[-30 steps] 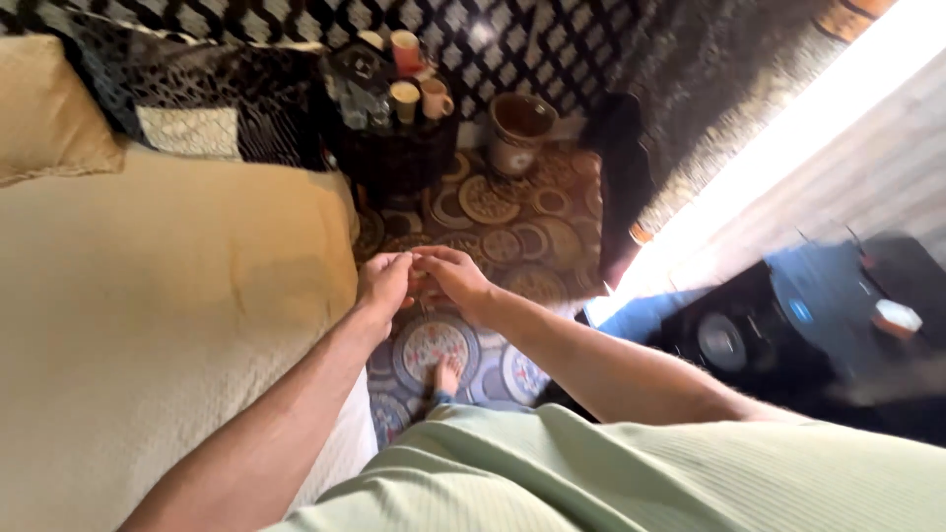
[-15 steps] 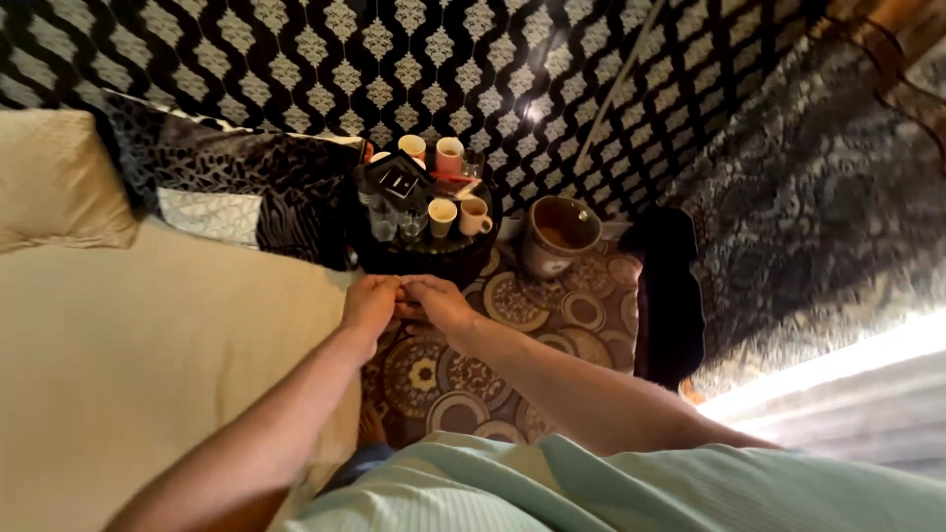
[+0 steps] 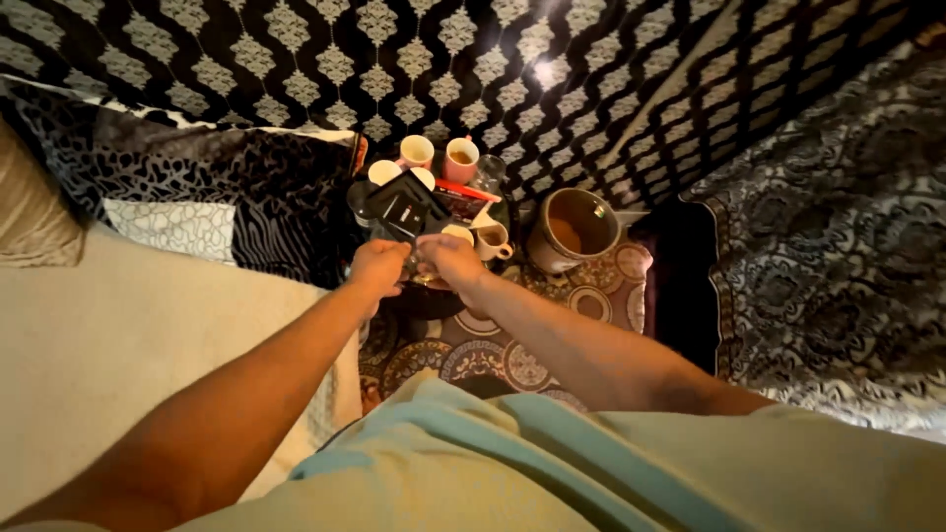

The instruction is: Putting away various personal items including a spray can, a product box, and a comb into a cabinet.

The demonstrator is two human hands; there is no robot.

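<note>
Both hands have advanced from above the patterned rug to the cluttered small surface (image 3: 434, 296). Left hand (image 3: 377, 268) and right hand (image 3: 448, 261) curl side by side; grip contents indiscernible. Flat black rectangular box (image 3: 406, 210) lies just beyond fingertips, white mug (image 3: 491, 239) beside right hand.

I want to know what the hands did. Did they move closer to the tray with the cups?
Yes. Both hands, left hand and right hand, went forward from above the patterned rug to the edge of the cup tray.
</note>
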